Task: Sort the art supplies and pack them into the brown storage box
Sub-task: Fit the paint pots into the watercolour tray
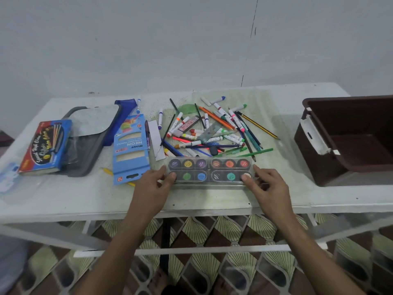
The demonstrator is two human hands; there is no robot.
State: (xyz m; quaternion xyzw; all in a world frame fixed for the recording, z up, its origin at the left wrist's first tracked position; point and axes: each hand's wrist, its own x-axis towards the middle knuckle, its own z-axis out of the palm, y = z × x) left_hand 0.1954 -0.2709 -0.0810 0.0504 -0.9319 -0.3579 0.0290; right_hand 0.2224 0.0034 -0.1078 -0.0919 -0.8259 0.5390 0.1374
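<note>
Paint set (pixel 209 170) in a clear plastic case, lying flat near the front edge of the white worktop (pixel 63 201), gripped at both short ends: left hand (pixel 151 186) curled round the left end with thumb on top, right hand (pixel 266 186) curled round the right end likewise. Just behind the case, a loose heap of markers, pencils and pens (pixel 212 130), some touching its far edge. Just left, a blue neon pencil box (pixel 130 150), partly overlapped by the left hand's fingers. Farther left, a grey pouch (pixel 91 135) and a blue-and-red colour box (pixel 45 145) resting on its corner. Well to the right, the brown storage box (pixel 348 137), open and tilted toward the camera, nothing visible inside. Twelve round pots in two rows: purple, yellow, violet, brown, orange, red behind; green, blue, dark, teal and a pale one in front.
</note>
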